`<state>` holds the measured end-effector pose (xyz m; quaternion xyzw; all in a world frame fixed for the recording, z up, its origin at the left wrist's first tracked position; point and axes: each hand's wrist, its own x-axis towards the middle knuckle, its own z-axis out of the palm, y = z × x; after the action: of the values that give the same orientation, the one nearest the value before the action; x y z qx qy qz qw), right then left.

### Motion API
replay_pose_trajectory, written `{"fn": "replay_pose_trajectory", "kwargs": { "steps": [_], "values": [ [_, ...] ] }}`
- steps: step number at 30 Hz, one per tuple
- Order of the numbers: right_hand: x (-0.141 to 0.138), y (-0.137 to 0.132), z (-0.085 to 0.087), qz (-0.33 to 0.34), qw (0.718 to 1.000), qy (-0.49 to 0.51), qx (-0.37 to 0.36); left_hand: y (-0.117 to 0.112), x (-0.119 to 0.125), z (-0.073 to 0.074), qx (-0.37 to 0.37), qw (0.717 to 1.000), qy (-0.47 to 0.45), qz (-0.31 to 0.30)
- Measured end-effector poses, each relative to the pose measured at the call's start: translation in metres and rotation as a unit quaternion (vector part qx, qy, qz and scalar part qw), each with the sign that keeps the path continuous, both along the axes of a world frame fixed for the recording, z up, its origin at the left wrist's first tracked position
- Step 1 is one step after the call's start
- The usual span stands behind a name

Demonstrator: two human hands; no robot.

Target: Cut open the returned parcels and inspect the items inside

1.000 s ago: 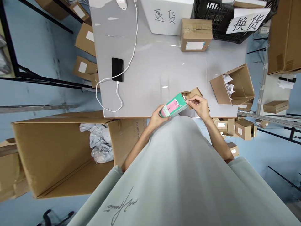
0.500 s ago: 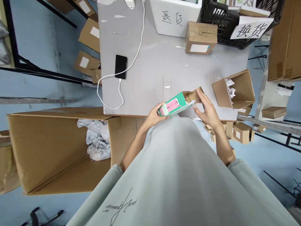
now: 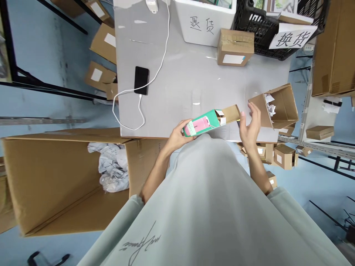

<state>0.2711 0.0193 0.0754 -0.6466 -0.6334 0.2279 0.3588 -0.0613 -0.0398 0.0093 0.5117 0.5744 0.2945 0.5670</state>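
Observation:
My left hand (image 3: 179, 136) is wrapped round the closed end of a green and pink product box (image 3: 202, 123), just above the table's front edge. The box lies tilted, its right end open, with a brown cardboard flap (image 3: 231, 112) and small white tabs sticking out. Beside that flap, my right hand (image 3: 250, 127) is raised with thumb and fingers apart. A small dark sliver shows by its thumb, too small to make out. What is inside the box is hidden.
An open carton (image 3: 285, 105) with crumpled paper sits at the right. A phone (image 3: 141, 80) with a white cable lies left. Behind are a closed carton (image 3: 235, 48), a white bin (image 3: 205, 22) and a black crate (image 3: 266, 40). A large open carton (image 3: 55, 184) stands lower left.
My right hand has come off the flap and moved right, fingers spreading. The flap now stands out straighter and the white tabs show. My left hand still holds the box.

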Motion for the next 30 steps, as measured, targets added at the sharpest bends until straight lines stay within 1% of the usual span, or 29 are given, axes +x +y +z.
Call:
{"fn": "replay_pose_trajectory", "kwargs": {
  "steps": [2,4,9,11,13,17,20,22,24,27,30],
  "values": [
    [0.002,0.002,-0.003,-0.017,0.997,0.064,-0.049,0.001,0.002,0.002,0.002,1.0,-0.005,0.0],
    [-0.002,0.002,-0.003,-0.009,0.99,0.109,-0.089,0.003,0.005,0.003,0.004,1.0,-0.01,-0.002],
    [-0.025,-0.005,0.005,0.04,0.98,0.146,-0.128,0.007,0.01,0.005,0.014,1.0,-0.012,-0.006],
    [-0.031,-0.006,0.007,0.055,0.979,0.152,-0.127,0.008,0.012,0.005,0.02,1.0,-0.008,-0.007],
    [-0.034,-0.008,0.007,0.057,0.979,0.159,-0.114,0.008,0.014,0.005,0.024,1.0,-0.005,-0.009],
    [-0.033,-0.011,0.002,0.063,0.981,0.155,-0.097,0.008,0.018,0.003,0.029,0.999,-0.011,-0.007],
    [-0.029,-0.014,0.002,0.109,0.979,0.137,-0.1,0.008,0.018,0.002,0.002,1.0,-0.024,0.003],
    [-0.025,-0.013,0.004,0.143,0.974,0.141,-0.104,0.009,0.018,0.004,-0.027,0.998,-0.056,-0.002],
    [-0.021,-0.006,0.006,0.161,0.97,0.153,-0.1,0.009,0.019,0.008,-0.057,0.992,-0.112,-0.016],
    [-0.016,0.012,0.007,0.16,0.966,0.175,-0.099,0.008,0.024,0.017,-0.094,0.977,-0.188,-0.023],
    [-0.013,0.033,0.001,0.142,0.956,0.22,-0.13,0.006,0.035,0.023,-0.144,0.955,-0.26,0.003]
  ]
}}
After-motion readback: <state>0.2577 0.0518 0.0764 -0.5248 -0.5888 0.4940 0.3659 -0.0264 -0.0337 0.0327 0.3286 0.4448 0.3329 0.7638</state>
